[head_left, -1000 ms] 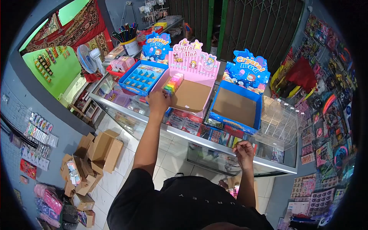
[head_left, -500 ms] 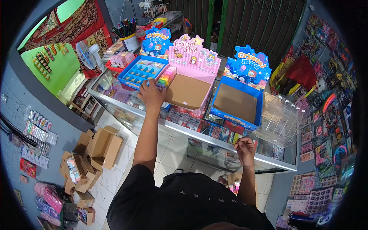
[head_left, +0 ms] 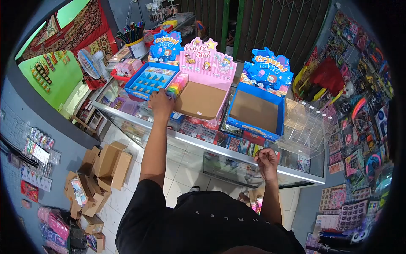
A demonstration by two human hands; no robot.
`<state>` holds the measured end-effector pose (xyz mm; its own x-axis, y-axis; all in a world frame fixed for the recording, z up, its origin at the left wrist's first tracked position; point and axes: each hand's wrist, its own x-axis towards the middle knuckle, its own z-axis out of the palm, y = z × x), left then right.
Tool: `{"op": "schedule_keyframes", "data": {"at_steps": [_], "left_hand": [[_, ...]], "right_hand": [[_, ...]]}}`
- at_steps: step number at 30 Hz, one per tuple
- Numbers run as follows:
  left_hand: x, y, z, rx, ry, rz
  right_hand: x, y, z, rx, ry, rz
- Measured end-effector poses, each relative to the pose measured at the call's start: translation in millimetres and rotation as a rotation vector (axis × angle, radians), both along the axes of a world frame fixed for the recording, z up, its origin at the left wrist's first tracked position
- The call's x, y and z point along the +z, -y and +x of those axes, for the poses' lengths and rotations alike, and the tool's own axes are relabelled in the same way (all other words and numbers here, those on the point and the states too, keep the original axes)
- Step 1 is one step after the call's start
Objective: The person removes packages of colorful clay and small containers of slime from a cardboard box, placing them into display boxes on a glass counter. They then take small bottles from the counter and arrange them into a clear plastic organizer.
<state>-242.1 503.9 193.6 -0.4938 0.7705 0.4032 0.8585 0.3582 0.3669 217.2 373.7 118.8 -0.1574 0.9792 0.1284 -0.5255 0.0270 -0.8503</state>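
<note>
The left hand [head_left: 161, 103] has slid a bit left, leaving the rainbow-coloured row of small packs [head_left: 177, 86] just past its fingertips in the pink cardboard box [head_left: 201, 99]; the right hand [head_left: 267, 163] curls, and I can't tell if either holds anything.

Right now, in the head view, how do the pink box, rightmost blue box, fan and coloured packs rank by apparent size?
1. Pink box and rightmost blue box: too alike to rank
2. Fan
3. Coloured packs
</note>
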Motion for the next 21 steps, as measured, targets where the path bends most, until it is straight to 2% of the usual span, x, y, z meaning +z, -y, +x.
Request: {"op": "schedule_keyframes", "data": {"at_steps": [4,7,10,14,18,21], "left_hand": [[5,3,6,0.024,-0.011,-0.026],[0,6,13,0.024,-0.074,0.083],[1,11,19,-0.228,-0.103,0.149],[-5,7,21,-0.219,-0.138,-0.128],[-5,5,23,-0.179,-0.168,-0.169],[-5,9,34,-0.183,-0.237,0.038]], "right_hand": [[1,1,0,-0.01,-0.002,-0.01],[0,2,0,-0.021,0.008,-0.005],[-1,1,1,-0.024,0.011,-0.014],[1,2,1,-0.037,0.012,-0.036],[-4,1,3,-0.011,0.002,-0.007],[-1,2,1,-0.018,-0.013,-0.008]]}}
